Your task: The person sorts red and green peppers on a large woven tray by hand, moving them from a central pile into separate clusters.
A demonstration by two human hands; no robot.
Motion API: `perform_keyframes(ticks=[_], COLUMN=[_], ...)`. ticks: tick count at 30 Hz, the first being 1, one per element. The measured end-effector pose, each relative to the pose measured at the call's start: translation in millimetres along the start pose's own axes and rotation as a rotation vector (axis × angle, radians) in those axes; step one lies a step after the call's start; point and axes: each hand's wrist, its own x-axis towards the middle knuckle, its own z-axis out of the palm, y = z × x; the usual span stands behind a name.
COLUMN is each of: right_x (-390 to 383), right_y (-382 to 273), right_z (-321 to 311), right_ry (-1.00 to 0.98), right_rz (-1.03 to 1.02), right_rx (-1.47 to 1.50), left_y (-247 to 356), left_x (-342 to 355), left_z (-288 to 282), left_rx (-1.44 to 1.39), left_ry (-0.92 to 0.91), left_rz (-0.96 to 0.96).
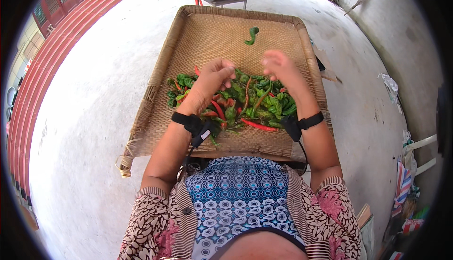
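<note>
Head view: heap of wrinkled green and red chillies (245, 104) beneath left hand (212, 78) and right hand (279, 68), fingers loosely curled, empty.

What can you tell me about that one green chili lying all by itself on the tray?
The lone green chili is small, curled and a bit wrinkled, with a bent, hooked shape. It lies flat on the bare weave of the woven tray, near the far edge, well apart from the pile of chilies. Nothing touches it except the tray; both hands are closer to the pile.

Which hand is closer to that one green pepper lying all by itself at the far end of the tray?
Right. The right hand sits just below the lone green pepper; the left hand is lower and farther left.
</note>
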Motion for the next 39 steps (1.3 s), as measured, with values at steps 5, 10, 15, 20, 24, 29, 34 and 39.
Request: perform_keyframes(ticks=[5,10,15,20,24,29,34,39], right_x=[-9,-14,-38,-47,-45,-20,-26,-56], right_y=[29,28,-11,-23,-17,-11,3,27], right_z=[26,23,21,10,-8,-11,-10,5], right_ry=[-0.219,-0.289,-0.15,-0.029,-0.066,0.092,0.295,-0.312], right_rz=[-0.088,-0.116,-0.256,-0.321,-0.095,-0.076,-0.152,-0.329], right_rx=[-0.914,-0.684,-0.412,-0.166,-0.183,0.147,-0.18,-1.185], left_y=[-5,-15,-15,-10,-3,-14,-13,5], left_x=[-11,-20,-34,-39,-43,-27,-26,-20], left_z=[4,6,12,14,11,9,4,9], left_rx=[0.109,0.213,0.422,0.461,0.378,0.272,0.201,0.347], left_ry=[-0.109,-0.187,-0.18,-0.43,-0.46,-0.12,-0.201,-0.355], left_rz=[0.037,0.078,0.145,-0.041,-0.076,0.06,0.003,-0.044])
